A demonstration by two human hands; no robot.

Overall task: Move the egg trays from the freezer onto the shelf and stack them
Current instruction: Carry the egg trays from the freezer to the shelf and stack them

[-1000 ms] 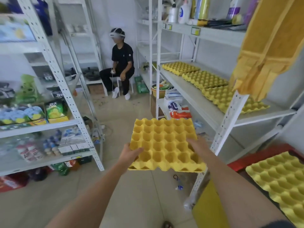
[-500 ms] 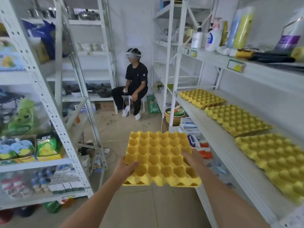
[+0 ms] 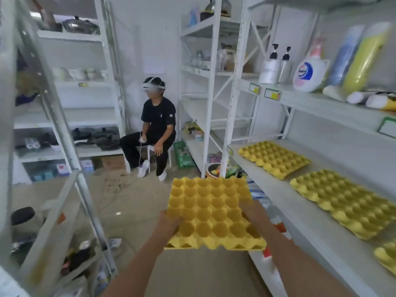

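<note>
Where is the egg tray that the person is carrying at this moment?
In the head view, the carried egg tray is low centre, over the aisle floor, gripped by the left hand and right hand, left of the shelf.

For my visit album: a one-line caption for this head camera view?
Both hands, left hand and right hand, carry a yellow egg tray toward a shelf.

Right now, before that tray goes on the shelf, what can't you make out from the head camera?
- Nearest shelf tray: cut off by the right frame edge, so its stack height is unknown.
- Right hand: fingers hidden under the held tray.
- Left hand: fingertips hidden under the same tray.
- Left rack goods: blurred beyond identifying.
- Freezer: out of frame.
- Price labels: print too small.
</note>
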